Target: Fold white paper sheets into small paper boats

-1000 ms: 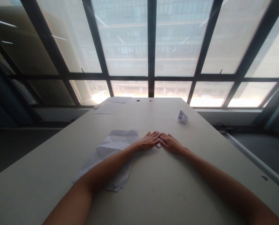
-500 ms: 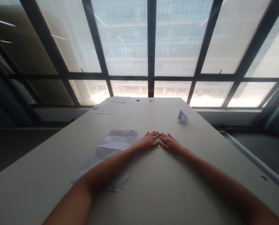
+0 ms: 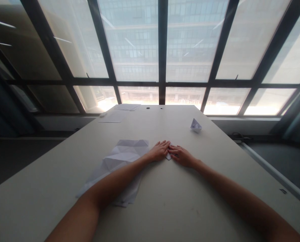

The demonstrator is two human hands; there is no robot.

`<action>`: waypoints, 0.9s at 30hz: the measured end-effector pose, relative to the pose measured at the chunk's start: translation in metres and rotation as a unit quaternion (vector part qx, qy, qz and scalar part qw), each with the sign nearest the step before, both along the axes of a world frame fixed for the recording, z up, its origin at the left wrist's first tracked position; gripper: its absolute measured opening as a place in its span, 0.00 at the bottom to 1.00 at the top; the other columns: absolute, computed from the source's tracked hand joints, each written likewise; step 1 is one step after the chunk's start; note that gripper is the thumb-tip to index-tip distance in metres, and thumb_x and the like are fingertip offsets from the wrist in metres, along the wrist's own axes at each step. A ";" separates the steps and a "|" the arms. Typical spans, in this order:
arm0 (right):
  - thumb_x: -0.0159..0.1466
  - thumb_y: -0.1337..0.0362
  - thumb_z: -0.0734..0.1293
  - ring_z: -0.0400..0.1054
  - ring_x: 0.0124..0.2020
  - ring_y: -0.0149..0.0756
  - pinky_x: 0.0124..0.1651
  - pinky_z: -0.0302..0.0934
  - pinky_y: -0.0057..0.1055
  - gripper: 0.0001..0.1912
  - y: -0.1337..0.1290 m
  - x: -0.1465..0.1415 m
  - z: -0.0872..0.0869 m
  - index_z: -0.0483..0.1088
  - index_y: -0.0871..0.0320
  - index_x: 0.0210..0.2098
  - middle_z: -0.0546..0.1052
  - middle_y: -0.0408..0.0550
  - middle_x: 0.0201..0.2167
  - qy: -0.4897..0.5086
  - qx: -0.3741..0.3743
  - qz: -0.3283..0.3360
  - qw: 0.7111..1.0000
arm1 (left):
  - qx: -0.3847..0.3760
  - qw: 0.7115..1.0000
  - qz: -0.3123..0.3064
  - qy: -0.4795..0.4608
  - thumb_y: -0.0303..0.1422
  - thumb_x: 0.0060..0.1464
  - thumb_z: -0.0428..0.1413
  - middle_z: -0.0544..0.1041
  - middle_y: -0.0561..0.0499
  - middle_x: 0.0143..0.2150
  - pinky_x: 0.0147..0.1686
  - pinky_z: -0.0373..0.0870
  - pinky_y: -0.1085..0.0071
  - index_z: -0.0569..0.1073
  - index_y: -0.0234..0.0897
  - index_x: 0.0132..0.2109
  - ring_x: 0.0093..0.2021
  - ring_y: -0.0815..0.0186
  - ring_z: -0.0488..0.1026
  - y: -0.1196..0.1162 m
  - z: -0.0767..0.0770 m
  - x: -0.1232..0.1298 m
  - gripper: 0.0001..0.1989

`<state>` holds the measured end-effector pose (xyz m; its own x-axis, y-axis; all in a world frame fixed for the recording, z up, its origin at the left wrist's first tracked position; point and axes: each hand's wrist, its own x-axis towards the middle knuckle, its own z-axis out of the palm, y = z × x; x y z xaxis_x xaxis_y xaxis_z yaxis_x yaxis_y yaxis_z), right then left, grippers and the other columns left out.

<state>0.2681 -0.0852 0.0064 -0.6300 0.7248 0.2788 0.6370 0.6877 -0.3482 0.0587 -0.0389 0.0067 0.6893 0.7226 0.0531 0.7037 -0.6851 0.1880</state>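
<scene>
A small folded piece of white paper (image 3: 168, 157) lies on the table between my hands, mostly covered by them. My left hand (image 3: 160, 151) rests flat over its left side with the fingers stretched out. From the right, my right hand (image 3: 181, 155) lies on the paper, its fingers extended and touching the left fingertips. Under and beside my left forearm spreads a large creased sheet of white paper (image 3: 125, 156). Farther off to the right stands a folded paper boat (image 3: 195, 125).
The white table (image 3: 185, 208) reaches forward to a wall of windows. Flat sheets of paper (image 3: 111, 117) lie at its far left. Two small dark spots (image 3: 148, 108) are near the far edge. A small dark mark (image 3: 283, 191) sits by the right edge.
My right hand has shifted slightly, its fingers now pointing more to the left. A bit more of the folded paper's near tip shows. The boat and large sheet have stayed put.
</scene>
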 end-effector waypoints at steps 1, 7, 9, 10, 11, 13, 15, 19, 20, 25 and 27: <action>0.70 0.62 0.59 0.49 0.71 0.40 0.70 0.44 0.49 0.24 0.000 0.000 0.000 0.63 0.46 0.65 0.58 0.46 0.70 -0.003 0.002 -0.001 1.000 | 0.001 1.000 0.001 -0.002 0.36 0.67 0.38 0.51 0.42 0.74 0.69 0.44 0.51 0.50 0.34 0.73 0.73 0.54 0.47 0.000 0.000 0.000 0.29; 0.72 0.52 0.55 0.44 0.72 0.43 0.70 0.39 0.54 0.29 0.003 0.000 -0.005 0.51 0.48 0.71 0.52 0.49 0.72 -0.042 -0.016 -0.047 0.998 | -0.008 1.000 -0.010 0.004 0.36 0.67 0.40 0.48 0.42 0.74 0.69 0.42 0.52 0.47 0.36 0.73 0.74 0.55 0.45 0.000 0.000 0.000 0.30; 0.72 0.49 0.55 0.43 0.72 0.44 0.70 0.36 0.54 0.32 0.005 0.001 -0.008 0.47 0.51 0.72 0.51 0.51 0.72 -0.052 -0.022 -0.072 0.996 | -0.004 0.999 -0.031 0.003 0.40 0.69 0.40 0.47 0.42 0.75 0.69 0.39 0.52 0.46 0.37 0.73 0.74 0.56 0.43 -0.001 0.002 -0.001 0.31; 0.72 0.49 0.54 0.42 0.73 0.44 0.71 0.35 0.53 0.33 0.006 0.001 -0.009 0.47 0.52 0.72 0.51 0.52 0.72 -0.056 -0.025 -0.083 0.995 | -0.002 0.999 -0.044 0.003 0.43 0.69 0.40 0.47 0.41 0.75 0.70 0.38 0.53 0.45 0.36 0.74 0.74 0.56 0.42 -0.002 0.002 -0.002 0.32; 0.72 0.49 0.53 0.42 0.73 0.44 0.71 0.34 0.53 0.33 0.007 0.001 -0.011 0.46 0.53 0.72 0.51 0.52 0.72 -0.061 -0.028 -0.091 0.994 | -0.002 0.998 -0.057 0.004 0.46 0.69 0.40 0.46 0.40 0.75 0.70 0.37 0.53 0.45 0.36 0.74 0.74 0.56 0.41 -0.003 0.003 -0.002 0.33; 0.73 0.53 0.52 0.41 0.73 0.43 0.71 0.34 0.52 0.32 0.009 0.002 -0.013 0.47 0.55 0.72 0.50 0.53 0.72 -0.069 -0.033 -0.103 0.992 | -0.003 0.997 -0.074 0.011 0.50 0.68 0.39 0.44 0.38 0.75 0.70 0.36 0.53 0.43 0.35 0.74 0.74 0.56 0.39 -0.003 0.005 -0.003 0.36; 0.72 0.57 0.51 0.40 0.73 0.43 0.71 0.33 0.53 0.31 0.011 0.003 -0.016 0.47 0.56 0.72 0.50 0.53 0.72 -0.078 -0.037 -0.117 0.989 | -0.004 0.996 -0.082 0.019 0.52 0.68 0.39 0.43 0.37 0.75 0.70 0.35 0.53 0.42 0.34 0.74 0.74 0.55 0.38 -0.003 0.005 -0.004 0.38; 0.71 0.59 0.51 0.39 0.73 0.47 0.70 0.31 0.58 0.31 0.013 0.003 -0.018 0.48 0.59 0.72 0.49 0.54 0.72 -0.087 -0.042 -0.160 0.982 | 0.003 0.995 -0.092 0.026 0.52 0.67 0.40 0.43 0.37 0.75 0.69 0.36 0.51 0.43 0.34 0.74 0.74 0.54 0.39 -0.002 0.006 -0.005 0.38; 0.72 0.59 0.50 0.39 0.73 0.48 0.70 0.31 0.59 0.31 0.014 0.004 -0.018 0.48 0.59 0.72 0.49 0.55 0.72 -0.086 -0.044 -0.169 0.981 | 0.005 0.995 -0.095 0.024 0.52 0.67 0.40 0.44 0.37 0.75 0.69 0.38 0.51 0.44 0.34 0.74 0.74 0.54 0.40 -0.002 0.006 -0.005 0.38; 0.72 0.60 0.51 0.40 0.73 0.47 0.69 0.32 0.61 0.29 0.012 0.003 -0.014 0.51 0.56 0.71 0.51 0.54 0.72 -0.075 -0.051 -0.158 0.983 | 0.024 0.994 -0.091 -0.056 0.44 0.67 0.46 0.63 0.45 0.69 0.68 0.49 0.58 0.61 0.42 0.69 0.68 0.57 0.59 -0.002 0.009 -0.001 0.26; 0.71 0.60 0.53 0.41 0.73 0.46 0.69 0.33 0.60 0.29 0.010 0.003 -0.012 0.52 0.56 0.71 0.53 0.54 0.71 -0.064 -0.047 -0.141 0.987 | 0.030 0.993 -0.081 -0.086 0.40 0.66 0.48 0.68 0.47 0.66 0.67 0.53 0.63 0.66 0.43 0.65 0.65 0.60 0.64 -0.001 0.008 0.000 0.23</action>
